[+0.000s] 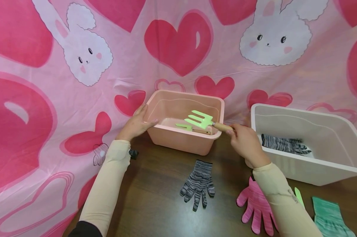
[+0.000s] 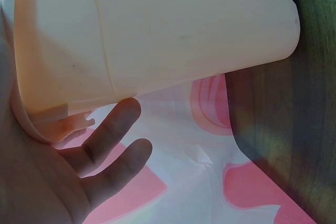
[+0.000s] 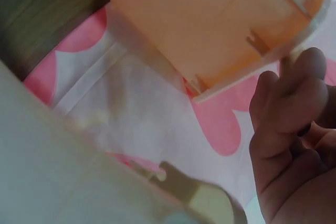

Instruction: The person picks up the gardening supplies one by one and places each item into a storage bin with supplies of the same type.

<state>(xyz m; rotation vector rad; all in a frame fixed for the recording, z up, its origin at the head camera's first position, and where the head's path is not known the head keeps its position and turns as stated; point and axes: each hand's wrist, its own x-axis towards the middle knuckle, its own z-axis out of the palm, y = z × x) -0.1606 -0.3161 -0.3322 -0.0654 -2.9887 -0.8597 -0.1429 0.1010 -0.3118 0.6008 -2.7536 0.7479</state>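
Observation:
My right hand [image 1: 245, 144] grips the wooden handle of a garden hand fork [image 1: 201, 119] with light green tines, held over the right part of a pink plastic tub [image 1: 178, 140]. My left hand [image 1: 137, 123] holds the tub's rim at its left front corner. In the left wrist view, two fingers [image 2: 118, 127] of it reach along the outside of the tub wall. Inside the tub lies another light green tool [image 1: 200, 131] with a wooden handle. The right wrist view shows my curled fingers [image 3: 310, 69] close by the tub's rim.
A larger white tub [image 1: 299, 164] stands to the right, with grey striped gloves [image 1: 285, 144] inside. On the wooden table lie a grey striped glove [image 1: 198, 184], a pink glove [image 1: 256, 207], a green glove [image 1: 329, 215] and a light green tip [image 1: 298, 197]. A heart-patterned cloth hangs behind.

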